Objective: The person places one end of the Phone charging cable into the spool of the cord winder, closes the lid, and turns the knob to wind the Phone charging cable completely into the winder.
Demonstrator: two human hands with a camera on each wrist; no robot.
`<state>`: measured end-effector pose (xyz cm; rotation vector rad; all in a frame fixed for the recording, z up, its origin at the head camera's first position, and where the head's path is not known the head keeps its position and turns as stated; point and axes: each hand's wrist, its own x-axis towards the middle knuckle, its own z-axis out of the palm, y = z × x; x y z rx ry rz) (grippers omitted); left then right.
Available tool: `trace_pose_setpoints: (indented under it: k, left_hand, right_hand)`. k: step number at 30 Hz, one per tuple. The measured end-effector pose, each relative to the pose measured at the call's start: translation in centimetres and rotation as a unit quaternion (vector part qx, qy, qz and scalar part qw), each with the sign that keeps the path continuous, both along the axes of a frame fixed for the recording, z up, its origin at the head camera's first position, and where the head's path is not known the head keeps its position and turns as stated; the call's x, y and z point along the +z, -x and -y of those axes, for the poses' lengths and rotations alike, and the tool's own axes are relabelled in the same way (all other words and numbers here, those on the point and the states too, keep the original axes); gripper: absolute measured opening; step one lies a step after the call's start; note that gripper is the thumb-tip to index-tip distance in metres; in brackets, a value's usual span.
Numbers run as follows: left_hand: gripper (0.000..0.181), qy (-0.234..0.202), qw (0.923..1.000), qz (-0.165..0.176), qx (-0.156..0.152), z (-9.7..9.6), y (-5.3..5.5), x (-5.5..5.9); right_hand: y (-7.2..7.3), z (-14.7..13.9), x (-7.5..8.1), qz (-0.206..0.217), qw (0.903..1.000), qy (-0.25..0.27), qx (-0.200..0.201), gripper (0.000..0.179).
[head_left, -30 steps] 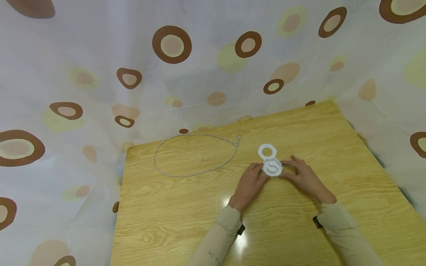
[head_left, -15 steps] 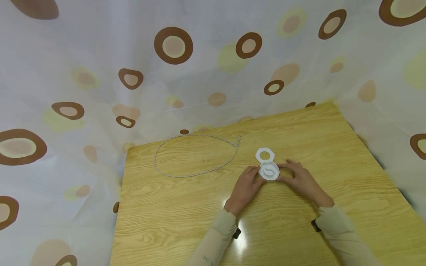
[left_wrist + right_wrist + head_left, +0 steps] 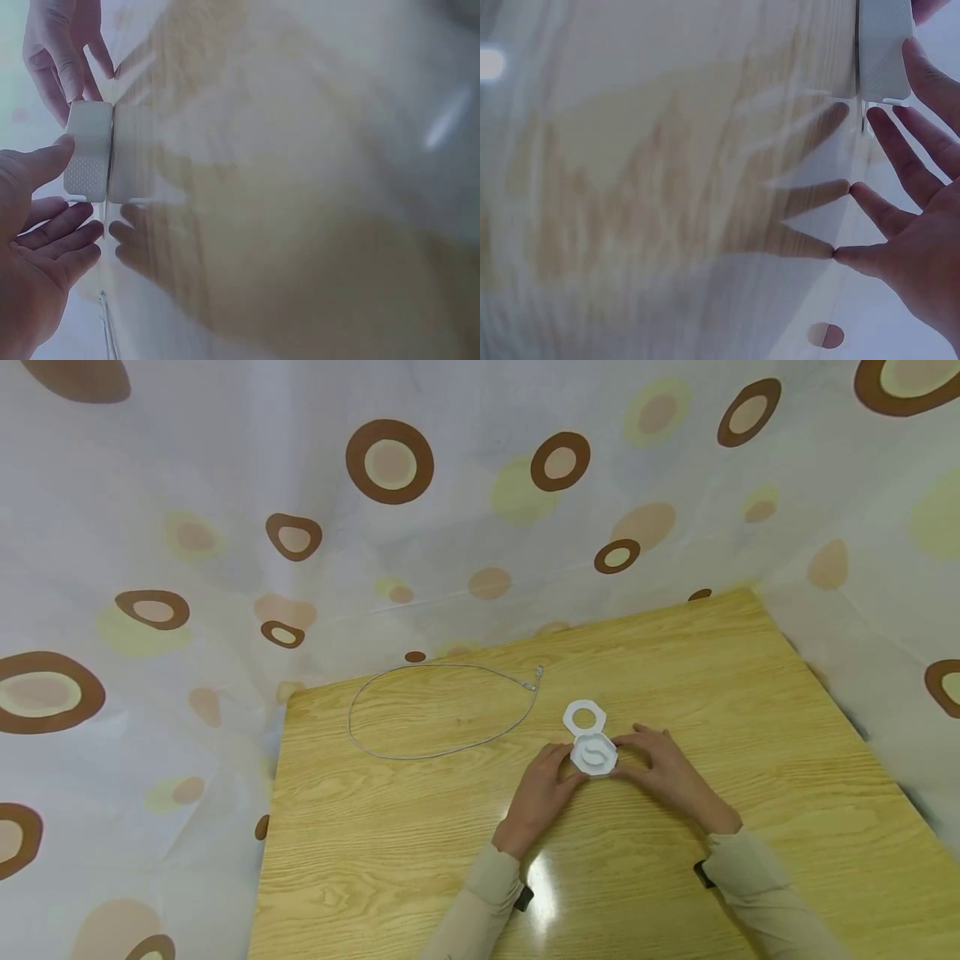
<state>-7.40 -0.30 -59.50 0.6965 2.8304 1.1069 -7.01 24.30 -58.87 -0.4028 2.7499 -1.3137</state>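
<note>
A white octagonal case (image 3: 593, 757) lies on the table with its lid (image 3: 584, 718) folded back away from the person. A round hole pierces the lid, and a curved S-shaped piece stands inside the tray. The left hand (image 3: 537, 791) holds the case's left side, thumb at the near edge and fingers farther back. From the right, the right hand (image 3: 670, 772) grips the other side in the same way. Seen from the left wrist, the case's side wall (image 3: 90, 150) has a dotted texture, and the thumb touches it. In the right wrist view the lower fingers (image 3: 885, 210) are spread against the tabletop.
A thin pale cable (image 3: 442, 756) lies in a wide loop at the back left, its two connector ends (image 3: 536, 678) close together. The wood-grain table (image 3: 375, 860) is glossy. A patterned sheet (image 3: 450, 527) with brown rings hangs behind and beside it.
Both hands have shifted the white case left and slightly toward the person across the table. Its lid stays folded back. The cable has not moved.
</note>
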Motion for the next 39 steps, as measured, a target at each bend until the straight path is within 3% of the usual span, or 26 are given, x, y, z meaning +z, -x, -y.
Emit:
trace_pose_setpoints:
  k: [14,24,39]
  left_hand:
    - [0.050,0.000,0.9999,0.011,0.008,1.3,-1.1,0.4]
    - [0.051,0.006,0.9999,0.015,0.005,1.7,-1.6,0.7]
    - [0.053,0.010,0.9999,0.004,0.004,1.7,-1.6,1.0]
  right_hand:
    - [-0.4,1.3,0.0,-0.047,0.9982,-0.038,0.004,0.048]
    - [-0.8,1.5,-0.1,-0.021,0.9992,-0.035,0.004,0.048]
    - [-0.8,1.8,0.3,-0.004,0.9999,-0.009,0.013,0.050]
